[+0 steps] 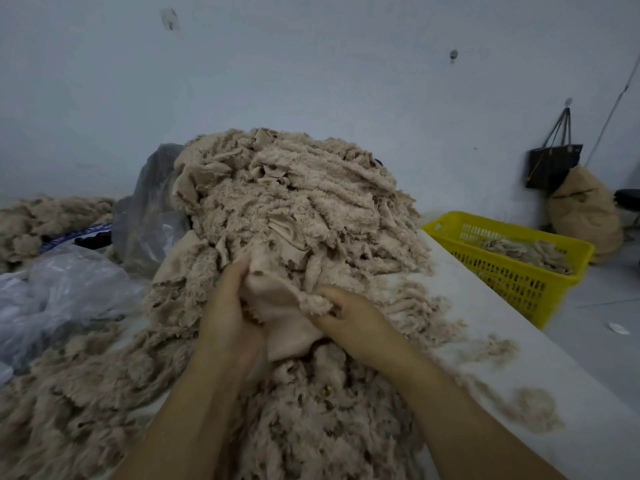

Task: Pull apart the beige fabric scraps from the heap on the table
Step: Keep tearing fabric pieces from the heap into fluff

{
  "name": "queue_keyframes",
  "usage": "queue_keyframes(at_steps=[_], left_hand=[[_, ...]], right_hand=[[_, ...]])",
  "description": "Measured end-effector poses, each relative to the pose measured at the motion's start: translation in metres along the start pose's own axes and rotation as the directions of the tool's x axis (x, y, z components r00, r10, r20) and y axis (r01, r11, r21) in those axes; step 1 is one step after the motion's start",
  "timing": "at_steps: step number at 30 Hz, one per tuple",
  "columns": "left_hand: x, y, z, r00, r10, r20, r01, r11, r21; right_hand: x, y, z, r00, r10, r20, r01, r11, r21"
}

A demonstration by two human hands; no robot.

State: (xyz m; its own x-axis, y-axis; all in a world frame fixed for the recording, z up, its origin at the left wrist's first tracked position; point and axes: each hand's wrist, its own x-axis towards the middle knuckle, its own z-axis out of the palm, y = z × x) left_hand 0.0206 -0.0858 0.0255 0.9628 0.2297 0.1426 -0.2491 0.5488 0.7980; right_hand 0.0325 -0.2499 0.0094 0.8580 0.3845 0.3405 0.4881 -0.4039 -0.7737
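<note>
A tall heap of beige fluffy fabric scraps [294, 202] fills the middle of the white table [571, 382] and spreads toward me. At its near foot, my left hand [230, 317] grips one edge of a smooth beige scrap [277, 306], fingers curled into the cloth. My right hand [349, 320] pinches the same scrap's fuzzy right edge. The two hands sit close together, with the scrap bunched between them. Part of the scrap is hidden under my left palm.
A yellow plastic basket [519, 271] holding some scraps stands off the table's right edge. Clear plastic bags [69, 289] lie at the left, with another scrap pile [45, 216] behind. A dark bag [554, 164] and a stuffed sack [585, 213] hang by the wall.
</note>
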Motion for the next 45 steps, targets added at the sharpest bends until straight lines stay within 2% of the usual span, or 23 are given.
queue_keyframes(at_steps=[3, 5, 9, 10, 14, 19, 22, 23, 24, 25, 26, 27, 28, 30, 31, 33, 34, 36, 38, 39, 41, 43, 45], left_hand=[[0.001, 0.001, -0.001, 0.995, -0.054, 0.089, 0.058, 0.997, -0.042], [-0.001, 0.001, 0.002, 0.984, -0.081, 0.161, 0.082, 0.997, 0.001], [-0.006, -0.007, 0.001, 0.961, -0.046, 0.271, -0.022, 0.970, 0.242], [-0.008, -0.010, 0.001, 0.952, -0.044, 0.304, -0.061, 0.943, 0.328], [-0.007, -0.017, 0.000, 0.919, -0.126, 0.375, -0.093, 0.853, 0.513], [-0.002, -0.018, -0.002, 0.966, -0.108, 0.236, -0.026, 0.864, 0.503], [0.000, -0.020, -0.006, 0.990, -0.024, 0.139, -0.058, 0.825, 0.563], [0.000, -0.021, -0.007, 0.995, -0.004, 0.101, -0.056, 0.812, 0.581], [0.003, -0.024, -0.010, 0.997, 0.003, 0.071, -0.046, 0.781, 0.623], [0.005, -0.028, -0.012, 0.998, -0.001, 0.065, -0.044, 0.723, 0.690], [0.009, -0.033, -0.016, 0.996, -0.016, 0.087, -0.058, 0.624, 0.779], [0.012, -0.038, -0.020, 0.989, -0.072, 0.128, -0.072, 0.519, 0.851], [0.014, -0.044, -0.022, 0.973, -0.142, 0.181, -0.104, 0.431, 0.896], [0.017, -0.052, -0.025, 0.940, -0.236, 0.247, -0.162, 0.327, 0.931], [0.018, -0.054, -0.024, 0.927, -0.254, 0.277, -0.203, 0.281, 0.938], [0.017, -0.056, -0.023, 0.905, -0.261, 0.336, -0.277, 0.237, 0.931], [0.017, -0.056, -0.024, 0.903, -0.254, 0.347, -0.278, 0.270, 0.922], [0.014, -0.055, -0.024, 0.914, -0.232, 0.333, -0.239, 0.355, 0.904], [0.010, -0.053, -0.023, 0.942, -0.172, 0.288, -0.204, 0.387, 0.899], [0.008, -0.050, -0.021, 0.958, -0.125, 0.260, -0.188, 0.411, 0.892], [0.004, -0.045, -0.014, 0.969, -0.033, 0.244, -0.193, 0.512, 0.837], [-0.003, -0.040, -0.007, 0.948, -0.080, 0.309, -0.203, 0.596, 0.777], [-0.008, -0.043, -0.003, 0.903, -0.185, 0.388, -0.220, 0.575, 0.788]], right_hand=[[0.003, 0.002, -0.005, 0.988, 0.090, -0.124, -0.074, 0.989, 0.131], [0.005, 0.002, -0.006, 0.961, 0.194, -0.199, -0.116, 0.930, 0.348], [0.008, -0.006, -0.013, 0.937, 0.327, -0.121, -0.077, 0.532, 0.844], [0.007, -0.007, -0.014, 0.954, 0.275, -0.118, -0.045, 0.522, 0.852], [0.003, -0.006, -0.003, 0.998, 0.036, -0.054, -0.007, 0.889, 0.458], [0.004, 0.008, -0.001, 0.983, 0.146, -0.113, -0.099, 0.934, 0.343], [0.006, 0.010, -0.007, 0.952, 0.222, -0.210, -0.111, 0.891, 0.440], [0.008, 0.011, -0.015, 0.908, 0.274, -0.317, -0.049, 0.821, 0.569], [0.008, 0.013, -0.028, 0.841, 0.354, -0.408, 0.089, 0.654, 0.751], [0.008, 0.017, -0.043, 0.785, 0.439, -0.437, 0.271, 0.391, 0.880], [0.008, 0.024, -0.054, 0.731, 0.515, -0.448, 0.419, 0.179, 0.890], [0.006, 0.029, -0.061, 0.704, 0.573, -0.420, 0.458, 0.086, 0.885], [0.004, 0.033, -0.062, 0.692, 0.608, -0.390, 0.404, 0.122, 0.907], [0.007, 0.039, -0.048, 0.686, 0.625, -0.372, 0.114, 0.413, 0.904], [0.008, 0.038, -0.038, 0.705, 0.592, -0.391, -0.053, 0.593, 0.803], [0.009, 0.036, -0.023, 0.829, 0.416, -0.373, -0.244, 0.870, 0.428], [0.010, 0.037, -0.015, 0.901, 0.337, -0.272, -0.279, 0.932, 0.230], [0.010, 0.045, -0.005, 0.957, 0.275, -0.093, -0.286, 0.948, -0.141], [0.012, 0.043, -0.004, 0.969, 0.225, -0.105, -0.247, 0.917, -0.313], [0.013, 0.038, -0.006, 0.968, 0.202, -0.152, -0.234, 0.941, -0.243], [0.011, 0.027, -0.014, 0.934, 0.218, -0.282, -0.193, 0.974, 0.115], [0.009, 0.019, -0.018, 0.905, 0.286, -0.316, -0.151, 0.909, 0.388], [0.007, 0.014, -0.014, 0.912, 0.317, -0.260, -0.177, 0.876, 0.450]])
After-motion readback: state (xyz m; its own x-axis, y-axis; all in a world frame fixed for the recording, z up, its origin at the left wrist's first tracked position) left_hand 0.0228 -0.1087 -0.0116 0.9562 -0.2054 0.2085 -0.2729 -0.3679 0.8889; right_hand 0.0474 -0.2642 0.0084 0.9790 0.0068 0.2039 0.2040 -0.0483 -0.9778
